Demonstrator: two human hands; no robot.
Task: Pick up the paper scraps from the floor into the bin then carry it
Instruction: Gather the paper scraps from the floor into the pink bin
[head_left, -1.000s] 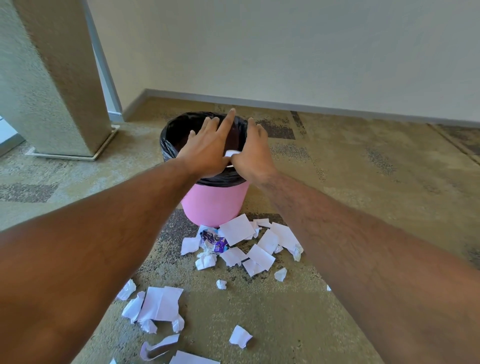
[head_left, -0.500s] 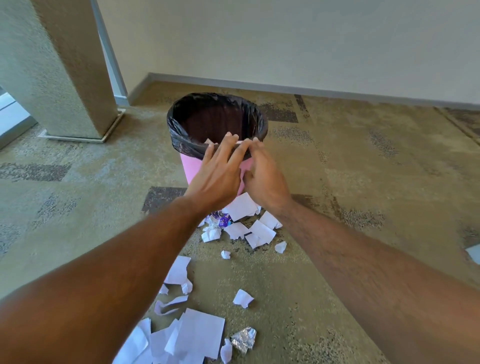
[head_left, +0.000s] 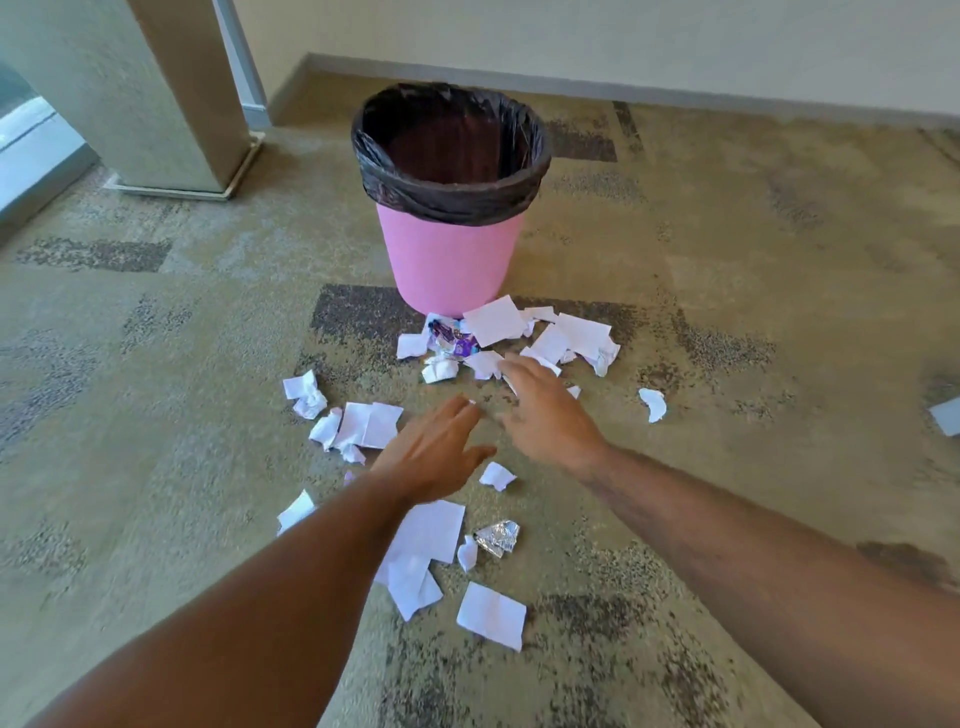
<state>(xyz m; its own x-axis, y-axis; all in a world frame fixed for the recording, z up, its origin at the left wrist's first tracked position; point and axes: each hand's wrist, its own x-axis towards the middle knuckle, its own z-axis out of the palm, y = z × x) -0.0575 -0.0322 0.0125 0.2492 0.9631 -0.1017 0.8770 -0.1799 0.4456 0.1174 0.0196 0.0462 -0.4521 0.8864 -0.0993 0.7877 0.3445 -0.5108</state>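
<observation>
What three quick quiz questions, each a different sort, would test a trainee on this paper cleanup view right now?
1. True or false: the left hand holds a scrap.
2. Which lies nearest the pink bin? A foil wad; B purple wrapper; C lone scrap.
3. Fill in: the bin's black liner folds over its ____.

Key: 1 false, both it and the right hand are open, reaching down; 2 B; 3 rim.

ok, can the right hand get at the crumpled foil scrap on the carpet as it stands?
Probably yes. The foil scrap lies bare on the carpet, nothing on top of it, and the right hand is open and empty, though reaching away from it.
</observation>
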